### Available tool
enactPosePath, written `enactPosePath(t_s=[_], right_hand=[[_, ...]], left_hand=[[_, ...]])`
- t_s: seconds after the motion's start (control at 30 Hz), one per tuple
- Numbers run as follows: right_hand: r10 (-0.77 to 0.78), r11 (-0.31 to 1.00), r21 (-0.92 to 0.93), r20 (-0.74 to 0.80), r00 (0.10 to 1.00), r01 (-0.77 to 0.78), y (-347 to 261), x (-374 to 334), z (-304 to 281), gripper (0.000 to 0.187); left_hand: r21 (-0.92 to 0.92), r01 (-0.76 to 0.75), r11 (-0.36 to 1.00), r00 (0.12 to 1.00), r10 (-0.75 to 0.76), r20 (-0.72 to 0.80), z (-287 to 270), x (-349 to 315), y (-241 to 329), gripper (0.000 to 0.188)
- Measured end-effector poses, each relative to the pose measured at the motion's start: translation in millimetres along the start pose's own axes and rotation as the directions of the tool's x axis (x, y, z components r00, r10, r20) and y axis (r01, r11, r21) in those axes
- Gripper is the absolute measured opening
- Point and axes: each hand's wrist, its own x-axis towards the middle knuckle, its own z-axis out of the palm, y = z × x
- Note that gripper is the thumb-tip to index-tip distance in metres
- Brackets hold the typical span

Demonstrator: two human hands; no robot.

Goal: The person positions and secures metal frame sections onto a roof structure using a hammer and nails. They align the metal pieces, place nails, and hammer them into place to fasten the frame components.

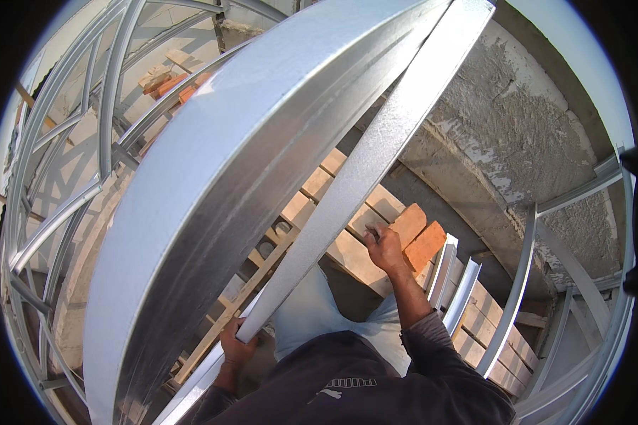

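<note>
A person's left hand (235, 347) pinches the lower end of a long, straight silver metal profile (361, 184), which slants upward beside a broad, silver metal channel (191, 177). The right hand (388, 253), its grip curled, contents impossible to tell, is near two orange clay bricks (425, 246) on a pale wooden slatted pallet (358, 261).

There are two hands (384, 249), two nearby orange bricks (424, 246) and two short metal channels (463, 296) beside them.
</note>
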Motion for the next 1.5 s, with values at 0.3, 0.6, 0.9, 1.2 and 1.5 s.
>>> enactPosePath(t_s=[0.3, 0.6, 0.9, 1.2, 1.5], right_hand=[[-0.399, 0.917, 0.023, 0.060, 0.915, 0.399, -107.0, 271.0, 107.4, 0.024], [-0.130, 0.687, -0.416, 0.736, 0.664, 0.596, -125.4, 367.9, 235.4, 0.034], [-0.031, 0.723, -0.469, 0.711, 0.703, 0.507, -105.1, 371.6, 258.5, 0.049], [0.007, 0.707, -0.521, 0.682, 0.732, 0.479, -100.6, 370.9, 244.9, 0.035], [-0.068, 0.816, -0.441, 0.568, 0.820, 0.374, -121.8, 355.6, 228.3, 0.029]], left_hand=[[0.137, -0.063, 0.989, 0.997, 0.055, 0.062, -9.2, 3.4, 36.0, 0.037], [0.043, 0.008, 0.999, 0.983, -0.016, 0.184, -26.1, 19.7, 24.8, 0.040], [0.014, 0.077, 0.997, 0.976, -0.078, 0.205, -25.0, 22.0, 22.1, 0.041], [-0.009, 0.103, 0.995, 0.973, -0.099, 0.211, -17.2, 19.9, 19.5, 0.043], [-0.006, 0.101, 0.995, 0.973, -0.097, 0.210, -17.2, 19.2, 18.2, 0.044]])
